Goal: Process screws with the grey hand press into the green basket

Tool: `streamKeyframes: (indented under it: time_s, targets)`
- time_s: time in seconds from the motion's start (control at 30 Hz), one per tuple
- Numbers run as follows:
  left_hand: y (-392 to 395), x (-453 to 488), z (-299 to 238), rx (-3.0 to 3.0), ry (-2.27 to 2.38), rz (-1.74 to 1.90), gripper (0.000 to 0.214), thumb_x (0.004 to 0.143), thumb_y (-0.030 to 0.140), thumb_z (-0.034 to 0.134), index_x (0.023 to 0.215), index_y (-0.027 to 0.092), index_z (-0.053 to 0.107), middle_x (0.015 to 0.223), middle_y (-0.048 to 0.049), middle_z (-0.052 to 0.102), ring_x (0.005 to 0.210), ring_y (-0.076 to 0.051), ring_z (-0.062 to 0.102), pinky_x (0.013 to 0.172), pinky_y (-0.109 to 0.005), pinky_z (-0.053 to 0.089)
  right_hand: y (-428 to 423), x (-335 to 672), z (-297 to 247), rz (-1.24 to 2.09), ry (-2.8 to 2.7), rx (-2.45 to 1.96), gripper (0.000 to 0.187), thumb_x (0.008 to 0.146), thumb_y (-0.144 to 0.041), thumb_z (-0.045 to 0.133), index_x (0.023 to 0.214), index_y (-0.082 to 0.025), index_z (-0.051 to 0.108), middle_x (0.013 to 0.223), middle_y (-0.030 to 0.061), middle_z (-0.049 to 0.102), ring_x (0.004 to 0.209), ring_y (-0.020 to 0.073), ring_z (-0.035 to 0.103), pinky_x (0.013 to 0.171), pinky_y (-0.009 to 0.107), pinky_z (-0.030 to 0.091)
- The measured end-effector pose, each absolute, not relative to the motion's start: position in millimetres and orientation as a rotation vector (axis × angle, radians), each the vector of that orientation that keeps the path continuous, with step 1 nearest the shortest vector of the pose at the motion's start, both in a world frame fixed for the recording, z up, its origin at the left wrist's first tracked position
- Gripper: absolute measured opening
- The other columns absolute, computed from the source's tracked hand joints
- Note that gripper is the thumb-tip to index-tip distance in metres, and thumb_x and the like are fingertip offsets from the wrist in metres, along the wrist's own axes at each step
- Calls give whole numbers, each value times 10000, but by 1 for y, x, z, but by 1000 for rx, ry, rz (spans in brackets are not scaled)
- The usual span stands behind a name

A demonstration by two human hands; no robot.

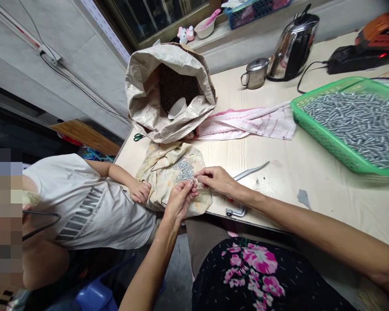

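Above the front of a patterned cloth (164, 166), my left hand (181, 196) has its thumb and fingers pinched together. My right hand (214, 179) meets it from the right, also in a pinch, fingertips almost touching the left ones. Something tiny and silvery shows between the fingertips, too small to name. Just behind both hands lies a loose pile of short metal pins or screws (183, 169) on the cloth. A grey curved strip (252, 170) rests on the table beyond my right wrist, and a metal clamp (236, 211) sits at the table edge below it.
A large open sack (139, 90) of dark pieces stands behind the cloth, a white cup (177, 108) inside. A green basket (330, 144) of similar metal pieces is at right. Another person's hand (140, 191) rests on the cloth's left edge. Kettle (293, 49) and metal mug (256, 74) stand behind.
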State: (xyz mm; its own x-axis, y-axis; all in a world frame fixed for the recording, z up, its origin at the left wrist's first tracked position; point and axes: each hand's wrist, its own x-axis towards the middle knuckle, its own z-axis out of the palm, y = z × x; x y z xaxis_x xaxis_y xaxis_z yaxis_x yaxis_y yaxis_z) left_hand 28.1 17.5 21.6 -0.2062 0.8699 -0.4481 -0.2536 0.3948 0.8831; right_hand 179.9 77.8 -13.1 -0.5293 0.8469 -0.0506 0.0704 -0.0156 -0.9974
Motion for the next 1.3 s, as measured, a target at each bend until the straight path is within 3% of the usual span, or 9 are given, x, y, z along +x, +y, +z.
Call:
streamKeyframes:
  time_s: [0.13, 0.3, 0.4, 0.53, 0.67, 0.77, 0.9, 1.03, 1.3]
  targets:
    - [15, 24, 18, 632, 1504, 1198, 426, 553, 361, 895, 809, 107, 668, 689, 12, 642, 559, -60, 558, 547, -176, 508, 77, 181, -18, 1245, -2034, -1131, 200, 825, -81, 529, 958, -129, 671, 835, 32, 678, 724, 115, 591, 652, 215, 422]
    - [8, 20, 19, 706, 1568, 1119, 502, 541, 402, 880, 895, 95, 701, 668, 12, 642, 560, -71, 552, 535, -186, 497, 72, 178, -21, 1206, -2267, -1134, 118, 805, -96, 594, 759, -160, 681, 739, 28, 640, 688, 136, 570, 611, 243, 362]
    - [6, 23, 25, 693, 1564, 1078, 499, 519, 417, 885, 844, 95, 685, 684, -7, 657, 564, -78, 573, 547, -196, 513, 71, 181, -6, 1125, -2356, -1171, 138, 870, -158, 595, 774, -155, 693, 836, 71, 628, 744, 161, 565, 603, 261, 336]
    - [1, 34, 33, 761, 1555, 1029, 465, 554, 419, 868, 832, 113, 655, 702, -13, 666, 576, -100, 599, 542, -211, 517, 70, 217, 24, 859, -2429, -1182, 221, 980, -228, 486, 936, -153, 689, 965, 87, 597, 769, 155, 546, 625, 267, 356]
    - [-3, 52, 31, 894, 1550, 880, 384, 606, 400, 829, 794, 114, 657, 628, 10, 632, 517, -86, 563, 509, -196, 466, 52, 283, 28, 670, -2550, -1248, 279, 1005, -262, 442, 848, -145, 641, 888, 69, 566, 709, 147, 514, 599, 280, 338]
    - [-2, 67, 23, 932, 1532, 739, 365, 616, 413, 801, 772, 116, 657, 554, 17, 606, 467, -87, 530, 479, -200, 430, 28, 323, 11, 627, -2650, -1258, 199, 982, -290, 502, 873, -157, 604, 914, 66, 552, 722, 159, 519, 583, 284, 323]
    - [2, 83, 15, 977, 1535, 598, 344, 599, 412, 791, 723, 114, 671, 527, 20, 578, 463, -86, 497, 439, -195, 401, 4, 342, -11, 580, -2635, -1270, 76, 962, -190, 499, 950, -161, 567, 923, 64, 539, 762, 174, 528, 582, 274, 303]
    - [2, 90, 13, 955, 1530, 513, 390, 573, 452, 799, 720, 105, 694, 523, 27, 550, 455, -72, 449, 391, -180, 351, -4, 340, -18, 552, -2531, -1159, 185, 970, -105, 390, 846, -171, 510, 843, 44, 521, 701, 155, 457, 601, 283, 298]
    - [-3, 88, 10, 945, 1580, 493, 457, 530, 502, 834, 708, 104, 695, 555, 13, 579, 499, -73, 486, 432, -176, 401, -13, 340, -19, 382, -2475, -1114, 222, 956, -67, 347, 850, -159, 518, 828, 54, 516, 692, 166, 425, 607, 306, 303]
